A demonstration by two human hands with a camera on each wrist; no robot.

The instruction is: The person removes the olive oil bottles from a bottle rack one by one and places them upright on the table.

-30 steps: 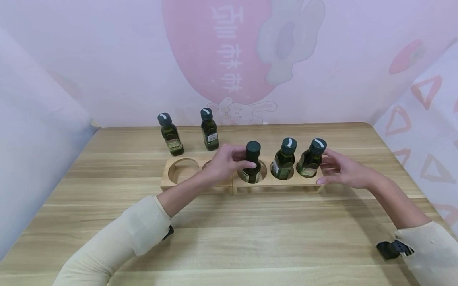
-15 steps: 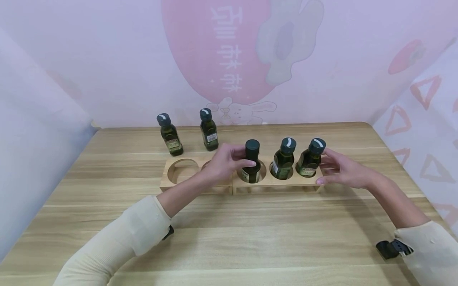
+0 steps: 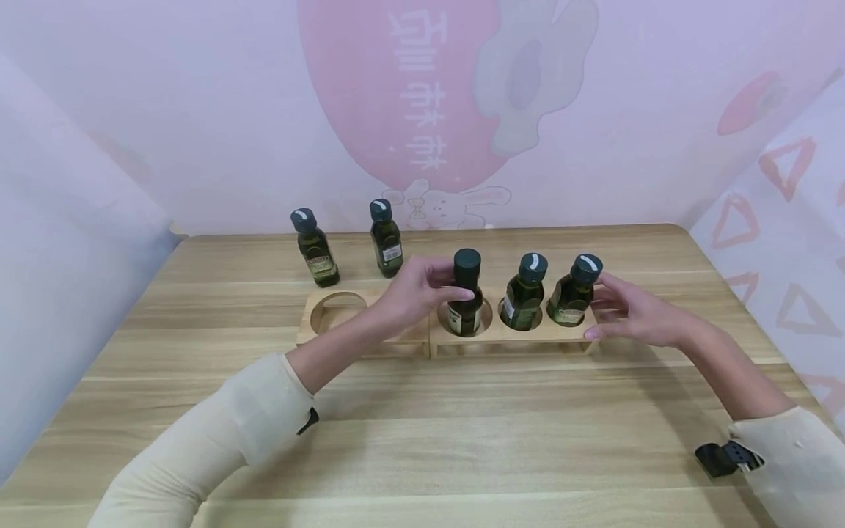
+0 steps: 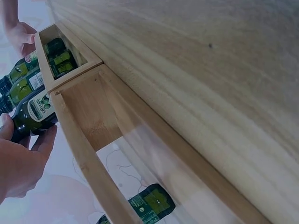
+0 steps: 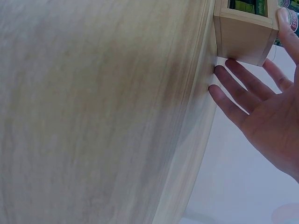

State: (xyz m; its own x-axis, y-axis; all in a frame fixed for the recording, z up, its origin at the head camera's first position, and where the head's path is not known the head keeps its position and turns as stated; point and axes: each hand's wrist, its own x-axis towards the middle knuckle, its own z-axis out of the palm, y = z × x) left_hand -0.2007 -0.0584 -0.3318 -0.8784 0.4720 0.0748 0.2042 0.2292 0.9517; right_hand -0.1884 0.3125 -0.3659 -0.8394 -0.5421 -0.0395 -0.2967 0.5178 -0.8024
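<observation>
Head view: left hand (image 3: 416,293) pinches one bottle (image 3: 467,312) at the rack (image 3: 494,334), right hand (image 3: 632,312) spread at its end; two racked bottles (image 3: 521,302) (image 3: 570,302), two loose bottles (image 3: 317,255) (image 3: 386,242) apparently left

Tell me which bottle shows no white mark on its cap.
The bottle pinched in the left hand, leftmost of the three at the wooden rack; the other four caps each show a white mark.
</observation>
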